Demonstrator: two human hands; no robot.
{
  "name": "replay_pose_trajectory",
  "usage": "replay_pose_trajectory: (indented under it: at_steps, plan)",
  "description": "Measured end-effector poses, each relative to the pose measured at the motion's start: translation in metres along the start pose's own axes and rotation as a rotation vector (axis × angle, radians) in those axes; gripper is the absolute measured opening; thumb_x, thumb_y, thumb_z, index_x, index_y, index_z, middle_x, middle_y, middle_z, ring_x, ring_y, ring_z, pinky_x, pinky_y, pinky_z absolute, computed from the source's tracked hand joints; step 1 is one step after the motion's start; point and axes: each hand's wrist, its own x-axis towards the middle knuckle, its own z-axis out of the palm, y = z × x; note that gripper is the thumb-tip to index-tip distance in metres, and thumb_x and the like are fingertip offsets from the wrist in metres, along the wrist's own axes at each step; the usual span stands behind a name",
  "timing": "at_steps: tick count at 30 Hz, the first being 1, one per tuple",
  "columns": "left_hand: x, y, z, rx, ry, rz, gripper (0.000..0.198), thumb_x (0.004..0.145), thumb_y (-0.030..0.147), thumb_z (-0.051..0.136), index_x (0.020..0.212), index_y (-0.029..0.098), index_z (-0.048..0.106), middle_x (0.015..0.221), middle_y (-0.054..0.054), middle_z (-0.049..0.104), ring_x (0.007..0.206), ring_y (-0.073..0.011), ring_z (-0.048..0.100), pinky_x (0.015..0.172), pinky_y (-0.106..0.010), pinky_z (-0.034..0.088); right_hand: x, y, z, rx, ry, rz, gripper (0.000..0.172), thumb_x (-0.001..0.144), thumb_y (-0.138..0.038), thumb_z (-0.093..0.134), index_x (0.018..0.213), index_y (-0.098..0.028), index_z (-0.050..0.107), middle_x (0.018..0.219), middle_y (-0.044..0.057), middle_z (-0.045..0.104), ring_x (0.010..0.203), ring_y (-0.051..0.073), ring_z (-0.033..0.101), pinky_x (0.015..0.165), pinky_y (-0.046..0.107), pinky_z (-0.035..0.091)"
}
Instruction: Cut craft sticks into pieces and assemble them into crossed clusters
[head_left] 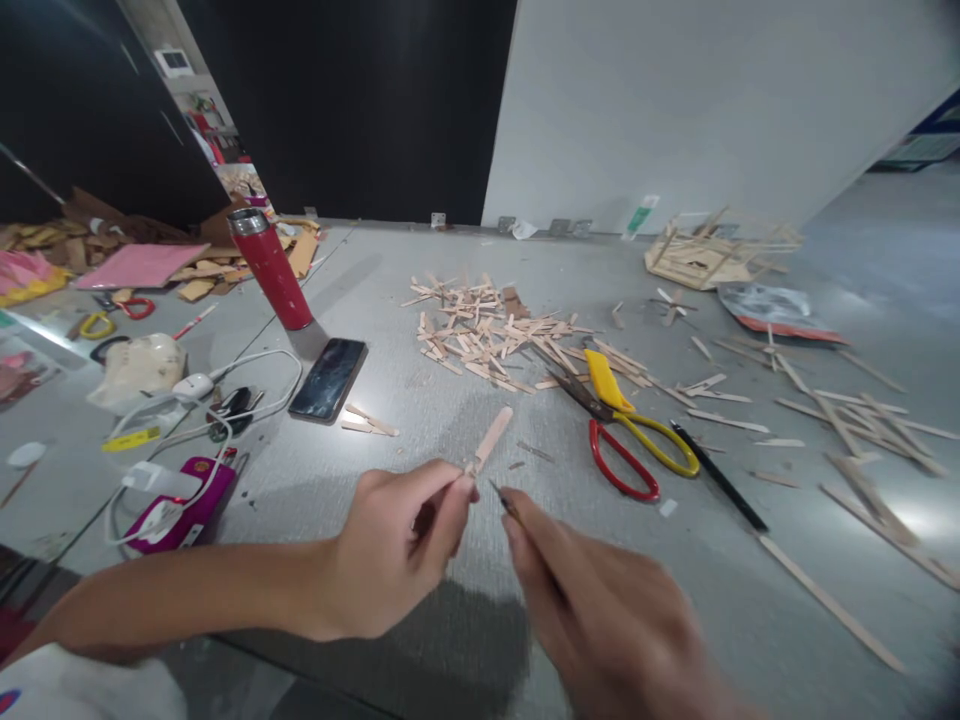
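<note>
Left hand [397, 545] pinches a wooden stick [489, 440], right hand [600, 610] pinches a dark pointed tool [504, 497] above the tabletop [420, 400]; red flask [270, 268] stands capped, contents unseen.

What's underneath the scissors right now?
The blade tips of the scissors lie over the edge of the wooden stick pile; the handles rest on the grey table. Anything directly beneath the blades is covered.

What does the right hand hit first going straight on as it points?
Probably the wooden stick pinched in the left hand; the dark tool in the right hand aims there. Depth unclear.
</note>
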Motion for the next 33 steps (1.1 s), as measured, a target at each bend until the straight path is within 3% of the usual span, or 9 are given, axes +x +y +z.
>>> replay_pose_trajectory:
  at_steps: [3,6,11,16,25,29,33]
  plan:
    - [-0.001,0.003,0.000,-0.054,-0.031,-0.007,0.029,0.104,0.019,0.045,0.078,0.016,0.058,0.053,0.006,0.052,0.044,-0.0041,0.046,0.048,-0.014,0.036,0.010,0.003,0.002,0.327,0.039,0.288,0.015,0.106,-0.014,0.050,0.100,-0.021,0.062,0.069,-0.003,0.066,0.051,0.010,0.061,0.050,0.023,0.046]
    - [-0.003,0.007,0.002,-0.095,-0.073,-0.032,0.035,0.105,0.021,0.044,0.071,0.018,0.051,0.053,0.006,0.051,0.045,-0.0039,0.047,0.049,-0.013,0.037,0.016,0.004,0.002,0.501,0.045,0.413,0.011,0.101,-0.016,0.058,0.096,-0.024,0.061,0.073,-0.005,0.064,0.051,0.008,0.057,0.049,0.020,0.046]
    - [-0.005,0.006,0.006,-0.140,-0.126,-0.100,0.036,0.107,0.023,0.043,0.073,0.018,0.052,0.054,0.007,0.052,0.046,-0.0043,0.048,0.051,-0.014,0.038,0.011,0.001,0.006,0.518,0.150,0.393,0.017,0.092,-0.013,0.071,0.100,-0.026,0.063,0.075,-0.006,0.064,0.042,0.004,0.044,0.038,0.018,0.034]
    - [-0.004,0.007,0.006,-0.133,-0.177,-0.129,0.037,0.108,0.028,0.041,0.073,0.019,0.051,0.056,0.006,0.053,0.049,-0.0059,0.050,0.054,-0.016,0.039,0.006,0.001,0.009,0.443,0.162,0.421,0.017,0.093,-0.017,0.073,0.106,-0.026,0.067,0.057,-0.012,0.051,0.036,0.004,0.039,0.035,0.018,0.031]
    - [-0.002,0.008,0.005,-0.027,-0.222,-0.136,0.023,0.102,0.026,0.044,0.080,0.021,0.048,0.060,0.005,0.051,0.051,-0.0097,0.047,0.052,-0.021,0.035,-0.001,0.011,0.020,0.372,0.195,0.344,0.024,0.093,-0.015,0.072,0.113,-0.026,0.065,0.056,-0.011,0.057,0.042,0.006,0.054,0.044,0.017,0.043]
    - [0.000,0.007,0.005,0.002,-0.242,-0.148,0.025,0.102,0.026,0.042,0.078,0.021,0.048,0.060,0.005,0.050,0.050,-0.0100,0.047,0.051,-0.022,0.035,0.000,0.018,0.022,0.461,0.033,0.351,0.008,0.096,-0.019,0.066,0.103,-0.023,0.068,0.052,-0.009,0.058,0.038,0.008,0.052,0.039,0.018,0.040]
    - [0.001,0.007,0.004,0.014,-0.255,-0.137,0.024,0.101,0.022,0.041,0.079,0.020,0.052,0.061,0.004,0.053,0.049,-0.0101,0.047,0.051,-0.022,0.034,0.000,0.018,0.023,0.550,-0.042,0.407,0.009,0.096,-0.021,0.062,0.104,-0.024,0.067,0.058,-0.005,0.064,0.038,0.009,0.049,0.035,0.019,0.037]
